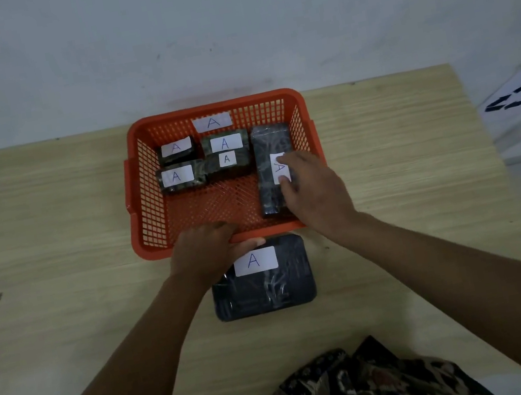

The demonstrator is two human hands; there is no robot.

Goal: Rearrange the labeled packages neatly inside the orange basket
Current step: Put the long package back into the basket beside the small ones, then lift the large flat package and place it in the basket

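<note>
We press the long package point(273, 169) flush against the orange basket's point(144, 197) right wall, right hand point(311, 188) fingers spread flat on it, left hand point(207, 250) fingers curled over its near rim (steadying).

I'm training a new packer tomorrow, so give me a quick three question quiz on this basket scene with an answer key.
1. True or false: every labeled package already lies inside the orange basket.
2. How many small packages sit in the basket's far left part?
3. Multiple choice: the right hand rests on a) the long package along the basket's right wall, b) the table, c) the basket's far rim.

Key
1. False: the large flat package lies on the wooden table, just in front of the basket.
2. Four, two rows of two, each labeled A.
3. a. Meanwhile the left hand rests on the basket's near rim.
</note>
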